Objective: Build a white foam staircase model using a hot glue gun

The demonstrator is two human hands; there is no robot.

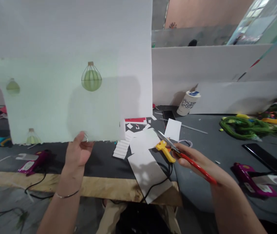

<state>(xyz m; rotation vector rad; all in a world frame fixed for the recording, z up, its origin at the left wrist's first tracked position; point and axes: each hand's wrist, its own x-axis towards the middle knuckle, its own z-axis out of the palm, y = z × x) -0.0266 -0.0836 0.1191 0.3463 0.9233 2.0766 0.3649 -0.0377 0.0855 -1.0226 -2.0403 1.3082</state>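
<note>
A large pale sheet [55, 107] stands upright at the left, white above and light green below, with green hot-air-balloon pictures on it. My left hand [81, 151] pinches its lower edge between thumb and fingers. In my right hand [195, 159] are scissors with red handles [200, 169], their metal blades pointing up and to the left. A yellow glue gun [166, 152] lies on the table just beneath the blades. White paper pieces [148, 169] are spread between my hands, beside a pleated white strip [121, 149].
A lidded paper cup [188, 104] stands by the white back panel. Green cord [235, 128] is bundled at the right, near a dark phone-like slab [262, 157]. Purple power strips [250, 182] with plugs lie at both sides. Cables hang over the wooden table edge [109, 188].
</note>
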